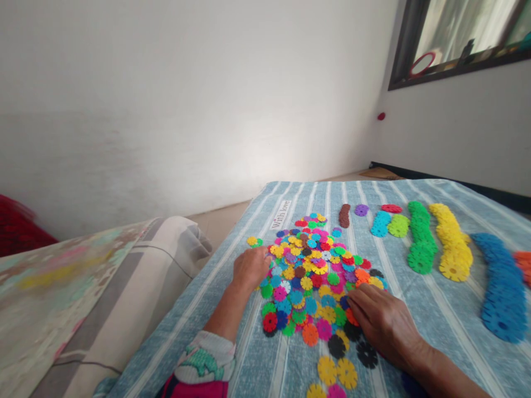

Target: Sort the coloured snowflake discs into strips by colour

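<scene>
A heap of small flat plastic snowflake discs in mixed colours point(309, 276) lies on a blue striped cloth point(435, 309). My left hand point(251, 268) rests at the heap's left edge with its fingers curled down onto the discs. My right hand point(384, 320) lies palm down at the heap's lower right, fingers stretched onto the discs. Whether either hand pinches a disc is hidden. To the right lie sorted rows: brown point(344, 215), purple point(362, 210), red point(391, 208), teal point(380, 223), light green point(399, 225), green point(421, 243), yellow point(452, 246), blue point(500, 293).
A folded blanket with grey bands point(136, 282) lies to the left of the cloth. An orange row point(523, 264) shows at the right edge. White walls stand behind, with a dark-framed window point(456, 38) at the upper right. Loose yellow and black discs point(338, 370) lie nearest me.
</scene>
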Tool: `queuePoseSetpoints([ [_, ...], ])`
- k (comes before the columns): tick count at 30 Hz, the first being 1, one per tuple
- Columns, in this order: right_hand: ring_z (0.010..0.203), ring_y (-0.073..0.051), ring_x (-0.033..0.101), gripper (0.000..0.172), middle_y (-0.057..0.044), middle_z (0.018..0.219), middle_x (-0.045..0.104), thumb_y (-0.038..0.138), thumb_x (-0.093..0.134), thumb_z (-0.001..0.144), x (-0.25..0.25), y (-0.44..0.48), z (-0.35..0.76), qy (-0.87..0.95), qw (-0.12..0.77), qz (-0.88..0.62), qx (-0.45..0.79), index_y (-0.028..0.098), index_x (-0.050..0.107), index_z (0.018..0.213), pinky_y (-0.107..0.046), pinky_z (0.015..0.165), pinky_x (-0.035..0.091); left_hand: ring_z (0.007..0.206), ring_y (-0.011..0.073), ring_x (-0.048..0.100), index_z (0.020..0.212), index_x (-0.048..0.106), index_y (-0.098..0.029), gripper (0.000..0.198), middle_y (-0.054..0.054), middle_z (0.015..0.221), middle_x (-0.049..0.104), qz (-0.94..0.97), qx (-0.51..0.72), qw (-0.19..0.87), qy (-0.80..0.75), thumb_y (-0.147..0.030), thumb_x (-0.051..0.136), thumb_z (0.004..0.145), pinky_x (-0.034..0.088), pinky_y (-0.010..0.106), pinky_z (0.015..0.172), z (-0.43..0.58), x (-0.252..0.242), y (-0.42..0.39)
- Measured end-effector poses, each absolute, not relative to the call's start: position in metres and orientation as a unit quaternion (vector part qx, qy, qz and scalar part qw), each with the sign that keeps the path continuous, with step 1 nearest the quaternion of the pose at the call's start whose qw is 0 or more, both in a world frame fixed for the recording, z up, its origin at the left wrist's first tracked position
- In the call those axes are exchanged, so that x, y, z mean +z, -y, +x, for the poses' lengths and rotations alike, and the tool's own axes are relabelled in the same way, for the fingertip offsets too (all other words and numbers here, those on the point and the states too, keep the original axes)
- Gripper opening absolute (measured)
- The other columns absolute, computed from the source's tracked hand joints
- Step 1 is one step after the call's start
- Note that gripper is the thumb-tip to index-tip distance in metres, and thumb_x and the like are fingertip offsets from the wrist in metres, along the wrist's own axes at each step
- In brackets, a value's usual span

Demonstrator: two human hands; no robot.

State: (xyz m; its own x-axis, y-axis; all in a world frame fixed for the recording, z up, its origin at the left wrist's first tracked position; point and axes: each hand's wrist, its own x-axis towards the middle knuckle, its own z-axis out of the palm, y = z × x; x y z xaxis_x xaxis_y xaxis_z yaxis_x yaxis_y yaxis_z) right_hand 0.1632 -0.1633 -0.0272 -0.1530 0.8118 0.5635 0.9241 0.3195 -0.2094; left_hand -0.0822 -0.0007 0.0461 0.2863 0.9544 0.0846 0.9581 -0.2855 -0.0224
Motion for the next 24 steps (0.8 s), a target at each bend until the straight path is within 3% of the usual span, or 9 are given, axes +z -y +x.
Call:
queuePoseSetpoints([
  [7,0.063,-0.015,0.050,0.024,-0.001,0.068,0.053,0.022,0.039,0.094,-0.027,0.163,0.164,0.757,0.293,-0.577,-0.094,0.020,0.056,0.077,-0.029,0.060,0.032,0.086,0.0218,0.064,0.086,0.065,-0.021,0.022,0.007,0.090,0.070,-0.779,-0.079,0.067,0.619,-0.028,0.044,0.086,0.042,0.026,0.065,-0.082,0.048,0.001],
  [14,0.060,-0.015,0.049,0.026,0.000,0.065,0.053,0.021,0.040,0.093,-0.025,0.163,0.162,0.756,0.296,-0.573,-0.110,0.021,0.053,0.071,-0.028,0.058,0.031,0.083,0.0163,0.063,0.081,0.067,-0.021,0.018,0.002,0.084,0.069,-0.818,-0.188,-0.014,0.543,-0.019,0.050,0.083,0.044,0.023,0.072,-0.074,0.034,-0.001],
  [20,0.060,-0.015,0.049,0.026,-0.001,0.066,0.053,0.020,0.038,0.094,-0.023,0.163,0.162,0.757,0.293,-0.574,-0.107,0.021,0.054,0.072,-0.029,0.058,0.031,0.103,0.0218,0.056,0.093,0.068,-0.019,0.017,0.006,0.105,0.066,-0.882,-0.221,-0.015,0.416,-0.019,0.061,0.077,0.043,0.032,0.092,-0.057,0.017,0.004],
  [24,0.061,-0.015,0.049,0.025,-0.001,0.068,0.053,0.020,0.039,0.093,-0.024,0.162,0.162,0.761,0.284,-0.575,-0.100,0.021,0.054,0.073,-0.029,0.057,0.031,0.104,0.0246,0.053,0.089,0.067,-0.018,0.014,0.007,0.109,0.063,-0.885,-0.205,0.014,0.417,-0.023,0.062,0.077,0.045,0.035,0.092,-0.049,0.015,0.009],
])
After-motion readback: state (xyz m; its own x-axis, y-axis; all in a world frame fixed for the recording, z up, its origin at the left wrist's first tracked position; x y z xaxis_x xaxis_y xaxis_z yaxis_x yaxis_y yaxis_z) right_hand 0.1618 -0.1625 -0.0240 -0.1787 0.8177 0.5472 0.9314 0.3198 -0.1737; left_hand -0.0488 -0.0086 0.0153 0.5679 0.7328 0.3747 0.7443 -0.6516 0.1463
